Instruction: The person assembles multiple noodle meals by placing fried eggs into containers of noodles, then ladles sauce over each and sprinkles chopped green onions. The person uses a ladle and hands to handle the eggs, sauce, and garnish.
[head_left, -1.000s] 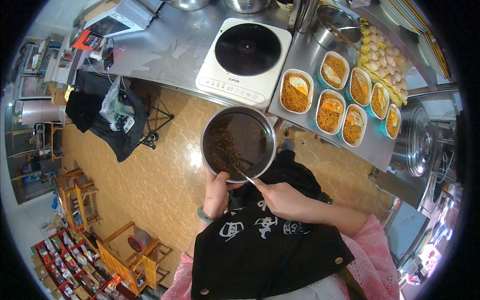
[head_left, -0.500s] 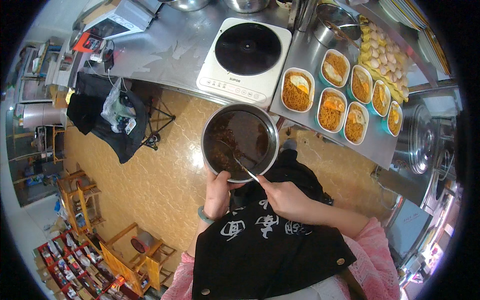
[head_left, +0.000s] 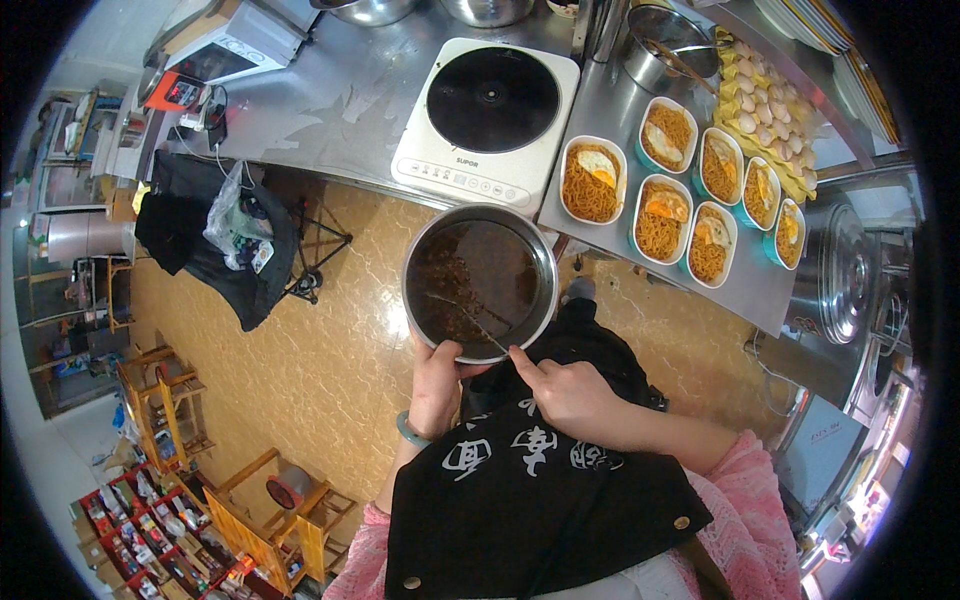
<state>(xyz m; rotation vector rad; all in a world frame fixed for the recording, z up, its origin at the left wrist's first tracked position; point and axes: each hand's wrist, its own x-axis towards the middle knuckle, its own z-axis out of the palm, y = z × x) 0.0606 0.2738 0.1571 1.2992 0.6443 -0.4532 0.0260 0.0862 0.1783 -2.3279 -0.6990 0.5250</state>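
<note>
A round steel pot (head_left: 549, 305) of dark brown sauce with small bits in it is held out in front of my body, off the counter. My left hand (head_left: 436, 385) grips its near rim, thumb on top, a pale green bangle at the wrist. In my right hand (head_left: 570, 395) is the thin metal handle of a spoon (head_left: 482, 329), which slants down into the sauce. The sauce hides most of the spoon's bowl. Right of the pot, several white tubs of noodles (head_left: 658, 240) topped with fried egg stand on the steel counter (head_left: 745, 295).
Beyond the pot is a white induction cooker (head_left: 475, 170) with a black round plate. An egg tray (head_left: 760, 110) and a steel pot with a ladle (head_left: 650, 65) stand at the back right. On the left are a black folding chair (head_left: 265, 290) and a microwave (head_left: 230, 50); wooden stools (head_left: 265, 530) are lower left.
The spoon has shifted in the sauce and its handle sits lower at the rim. My right hand has barely moved, and the left hand still holds the pot in place.
</note>
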